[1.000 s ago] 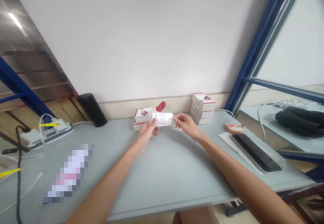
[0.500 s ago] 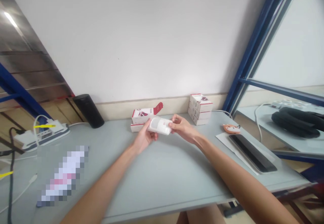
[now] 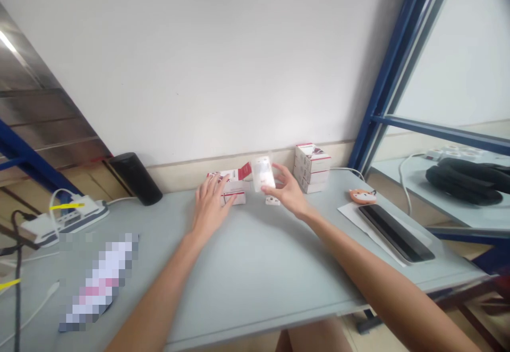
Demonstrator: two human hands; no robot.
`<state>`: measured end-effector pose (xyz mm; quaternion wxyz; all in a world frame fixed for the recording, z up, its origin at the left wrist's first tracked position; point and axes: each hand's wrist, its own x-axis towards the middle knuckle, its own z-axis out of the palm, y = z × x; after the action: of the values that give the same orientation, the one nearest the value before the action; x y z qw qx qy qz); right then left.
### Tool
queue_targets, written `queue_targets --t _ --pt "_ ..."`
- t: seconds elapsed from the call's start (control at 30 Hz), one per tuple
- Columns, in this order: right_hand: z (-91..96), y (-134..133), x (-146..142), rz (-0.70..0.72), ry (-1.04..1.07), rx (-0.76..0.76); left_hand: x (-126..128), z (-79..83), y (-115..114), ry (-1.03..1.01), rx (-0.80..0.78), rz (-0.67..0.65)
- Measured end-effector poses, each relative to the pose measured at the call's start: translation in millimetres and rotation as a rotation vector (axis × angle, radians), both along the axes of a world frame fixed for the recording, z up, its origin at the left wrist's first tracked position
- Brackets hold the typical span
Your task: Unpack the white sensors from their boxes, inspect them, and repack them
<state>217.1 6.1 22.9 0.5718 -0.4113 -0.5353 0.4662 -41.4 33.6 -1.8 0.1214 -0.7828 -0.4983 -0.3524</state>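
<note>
My right hand [image 3: 287, 190] holds a small white device [image 3: 262, 173] upright above the grey table [image 3: 255, 267], its fingers pinched round the lower edge. My left hand [image 3: 210, 206] reaches forward with fingers spread, resting on a white and red carton [image 3: 231, 181] whose red flap stands open. A small white part [image 3: 272, 200] lies on the table just below my right hand.
A stack of white and red boxes [image 3: 312, 167] stands by the wall at the right. A black cylinder [image 3: 135, 178] and a white power strip [image 3: 64, 215] are at the left. A dark phone [image 3: 394, 232] on paper and an orange fob [image 3: 363, 196] lie at the right.
My left hand let go of the white device and moved to the open carton. My right hand lifted the device and turned it upright.
</note>
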Motion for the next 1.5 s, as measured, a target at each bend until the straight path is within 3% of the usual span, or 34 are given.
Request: queue_targets --t 0.1,0.23,0.47,0.6,0.67,0.77,0.93,1.0,1.1,1.2,1.37,1.5 --pt "-1.2 3.3 3.5 -0.113 0.001 0.015 -12.3 -4.1 8.2 0.122 -0.018 0.025" --pt "-7.4 9.6 5.5 -0.138 0.074 0.026 -15.6 2.4 9.9 0.027 0.013 0.002" --pt "10.2 -1.7 1.2 -0.034 0.216 0.232 8.9 26.0 -16.8 -0.452 -0.148 -0.353" --pt "19.6 -15.0 -3.0 -0.214 0.043 0.402 25.5 28.6 -30.8 -0.598 -0.303 -0.455" --pt "20.3 -19.3 -4.5 -0.255 -0.026 0.440 32.5 25.2 -34.1 -0.718 -0.434 -0.515" --pt "18.5 -22.7 -5.9 -0.152 -0.077 0.424 41.1 12.2 -34.6 -0.935 -0.681 -0.585" --pt "9.1 -19.5 -5.1 -0.117 -0.329 0.496 48.0 -13.7 -26.2 -1.172 -0.941 -0.564" --pt "5.0 -16.2 -3.7 -0.137 -0.413 0.541 48.2 -14.9 -24.3 -1.227 -0.920 -0.595" --pt "1.5 -13.5 -2.5 -0.123 -0.477 0.541 46.8 -3.8 -29.0 -1.250 -0.772 -0.660" --pt "1.5 -17.5 -4.5 -0.122 -0.466 0.510 45.7 12.0 -40.5 -1.145 -0.582 -0.644" --pt "8.5 -25.0 -2.4 -0.031 -0.492 0.622 47.4 21.6 -48.5 -0.893 -0.489 -0.583" --pt "8.0 -8.2 14.6 -0.202 -0.420 0.585 42.8 17.7 -41.1 -0.787 -0.442 -0.510"
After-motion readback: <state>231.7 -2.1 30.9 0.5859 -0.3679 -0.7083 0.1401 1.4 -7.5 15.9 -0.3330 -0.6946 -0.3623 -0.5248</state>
